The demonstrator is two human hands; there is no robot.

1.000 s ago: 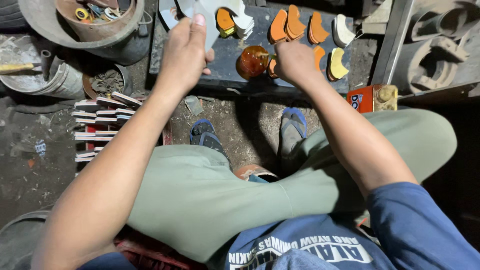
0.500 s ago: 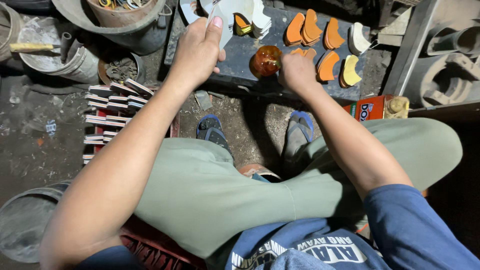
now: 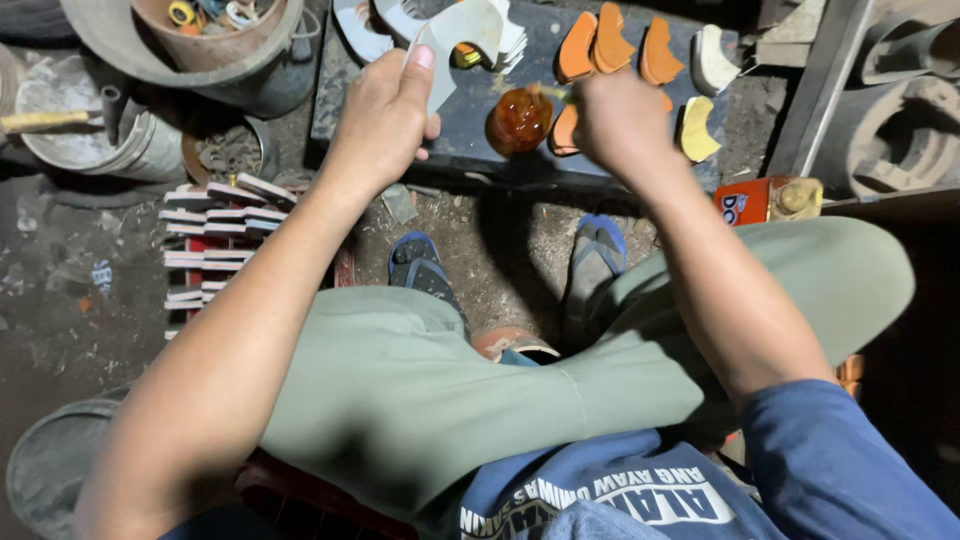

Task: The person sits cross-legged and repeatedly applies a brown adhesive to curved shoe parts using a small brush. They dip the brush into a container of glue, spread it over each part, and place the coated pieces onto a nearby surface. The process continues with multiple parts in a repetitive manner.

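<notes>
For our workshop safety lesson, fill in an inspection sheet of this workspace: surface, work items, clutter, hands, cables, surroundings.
Surface: dark board on a dirty floor.
Work items: white cut-out piece; amber jar; orange pieces; cream pieces.
Clutter: stacked strips; buckets of odds and ends; orange bottle.
Hands: left hand holds the white piece; right hand, blurred, by the jar, holding a thin stick.
Cables: nothing seen.
Surroundings: metal parts at the right; sandals underfoot.
</notes>
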